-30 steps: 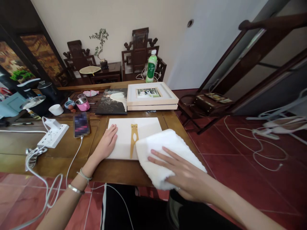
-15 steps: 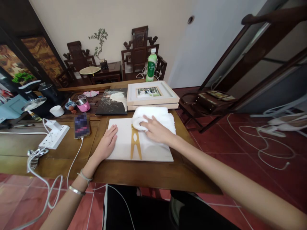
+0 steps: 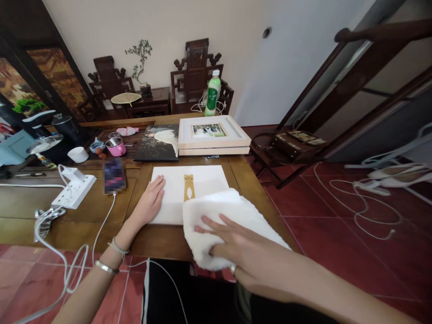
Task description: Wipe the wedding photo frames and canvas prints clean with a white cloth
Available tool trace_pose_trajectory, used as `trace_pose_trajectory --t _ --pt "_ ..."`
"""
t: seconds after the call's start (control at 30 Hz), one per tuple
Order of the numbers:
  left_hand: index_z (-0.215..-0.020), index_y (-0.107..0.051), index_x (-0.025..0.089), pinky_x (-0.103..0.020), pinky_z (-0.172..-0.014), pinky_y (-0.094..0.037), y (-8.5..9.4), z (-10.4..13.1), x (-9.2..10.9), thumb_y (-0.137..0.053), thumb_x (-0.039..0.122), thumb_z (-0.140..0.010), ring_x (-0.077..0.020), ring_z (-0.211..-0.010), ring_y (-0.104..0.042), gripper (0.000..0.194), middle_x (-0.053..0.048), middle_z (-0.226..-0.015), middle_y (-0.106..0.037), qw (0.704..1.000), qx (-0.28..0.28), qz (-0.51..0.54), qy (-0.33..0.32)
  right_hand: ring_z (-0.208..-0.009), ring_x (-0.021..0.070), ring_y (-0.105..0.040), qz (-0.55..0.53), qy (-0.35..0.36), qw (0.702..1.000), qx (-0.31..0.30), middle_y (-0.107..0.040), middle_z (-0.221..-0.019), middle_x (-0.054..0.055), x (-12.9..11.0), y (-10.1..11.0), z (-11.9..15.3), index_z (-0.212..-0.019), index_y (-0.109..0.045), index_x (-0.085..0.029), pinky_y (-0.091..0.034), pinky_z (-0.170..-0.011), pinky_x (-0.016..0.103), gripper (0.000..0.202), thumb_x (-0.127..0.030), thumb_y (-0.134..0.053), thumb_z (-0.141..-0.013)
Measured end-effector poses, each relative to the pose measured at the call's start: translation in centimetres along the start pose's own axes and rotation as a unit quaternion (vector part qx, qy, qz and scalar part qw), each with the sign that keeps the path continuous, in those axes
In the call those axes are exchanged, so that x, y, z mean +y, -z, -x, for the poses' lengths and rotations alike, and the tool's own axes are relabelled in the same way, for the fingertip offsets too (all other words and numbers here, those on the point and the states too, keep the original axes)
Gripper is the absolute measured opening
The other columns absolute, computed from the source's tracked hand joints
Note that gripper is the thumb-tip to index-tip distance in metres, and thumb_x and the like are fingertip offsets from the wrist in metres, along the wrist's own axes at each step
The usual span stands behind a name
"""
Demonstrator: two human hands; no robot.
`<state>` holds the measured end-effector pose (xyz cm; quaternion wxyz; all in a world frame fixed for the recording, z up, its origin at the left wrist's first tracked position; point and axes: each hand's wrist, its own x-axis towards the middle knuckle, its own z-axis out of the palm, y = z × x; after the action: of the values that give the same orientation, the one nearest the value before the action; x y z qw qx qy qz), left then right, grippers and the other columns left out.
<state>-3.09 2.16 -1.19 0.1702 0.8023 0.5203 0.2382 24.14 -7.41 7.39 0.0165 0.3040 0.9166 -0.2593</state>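
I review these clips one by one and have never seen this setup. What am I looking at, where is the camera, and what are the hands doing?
There is no machine here: one camera worn on a person's head looks down at their own bare hands. The left hand lies flat on a white board with a gold clip-shaped piece, on a wooden table. The right hand presses a folded white towel onto the board's near right part. Behind lie stacked picture frames, a dark print, a phone and a power strip.
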Motion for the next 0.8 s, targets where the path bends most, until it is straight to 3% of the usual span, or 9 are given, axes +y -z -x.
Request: trace_pose_trajectory --t 0.13,0.3,0.4,0.5,0.6,0.8 --pt "-0.137 -0.045 0.012 -0.047 -0.116 -0.019 -0.1 0.0 -0.2 -0.029 0.031 -0.096 -0.0219 -0.141 -0.028 0.047 -0.013 -0.149 -0.037 1.0 -0.001 -0.003 0.001 -0.14 0.0277 -0.024 0.015 -0.039 0.998 0.046 -0.04 -0.145 0.017 2.5 1.2 -2.4 -0.112 -0.062 -0.015 -0.027 -0.111 0.052 0.053 0.001 -0.042 -0.066" --pt "-0.137 -0.045 0.015 -0.048 -0.116 -0.018 -0.2 0.0 -0.2 -0.03 0.032 -0.096 -0.0221 -0.141 -0.028 0.046 -0.012 -0.149 -0.038 1.0 0.006 0.005 -0.004 -0.142 0.0307 -0.015 0.058 -0.062 0.988 0.13 -0.041 -0.145 0.019 7.2 1.8 -8.2 -0.124 -0.053 -0.01 -0.018 -0.111 0.058 0.051 -0.003 -0.041 -0.076" --pt "-0.137 -0.045 0.015 -0.047 -0.116 -0.018 -0.1 0.0 -0.2 -0.029 0.032 -0.096 -0.0216 -0.141 -0.028 0.047 -0.012 -0.149 -0.038 1.0 0.003 0.005 -0.004 -0.141 0.034 -0.015 0.106 -0.082 0.979 0.155 -0.039 -0.146 0.019 8.2 2.0 -10.8 -0.127 -0.051 -0.008 -0.018 -0.109 0.061 0.049 -0.004 -0.041 -0.079" --pt "-0.137 -0.045 0.014 -0.047 -0.117 -0.018 -0.1 0.0 -0.2 -0.029 0.032 -0.097 -0.0214 -0.141 -0.028 0.047 -0.013 -0.149 -0.038 1.0 0.004 0.006 -0.004 -0.141 0.0375 -0.014 0.143 -0.109 0.975 0.133 -0.03 -0.151 0.02 7.2 2.0 -11.5 -0.128 -0.052 -0.008 -0.017 -0.108 0.063 0.051 -0.004 -0.044 -0.078" --pt "-0.137 -0.045 0.016 -0.048 -0.116 -0.019 -0.2 0.1 -0.3 -0.03 0.032 -0.097 -0.0212 -0.141 -0.028 0.046 -0.011 -0.149 -0.038 1.0 0.007 0.009 -0.006 -0.141 0.0391 -0.011 0.143 -0.122 0.979 0.081 -0.025 -0.152 0.019 4.8 1.5 -10.3 -0.126 -0.056 -0.01 -0.016 -0.109 0.063 0.054 0.0 -0.046 -0.074" --pt "-0.137 -0.045 0.015 -0.049 -0.116 -0.018 -0.3 0.2 -0.3 -0.029 0.031 -0.097 -0.0214 -0.141 -0.028 0.046 -0.012 -0.149 -0.038 1.0 0.013 0.007 -0.001 -0.139 0.0416 -0.014 0.103 -0.048 0.993 -0.02 -0.029 -0.151 0.017 -0.5 0.0 -5.6 -0.117 -0.065 -0.016 -0.02 -0.107 0.066 0.052 -0.002 -0.051 -0.069"
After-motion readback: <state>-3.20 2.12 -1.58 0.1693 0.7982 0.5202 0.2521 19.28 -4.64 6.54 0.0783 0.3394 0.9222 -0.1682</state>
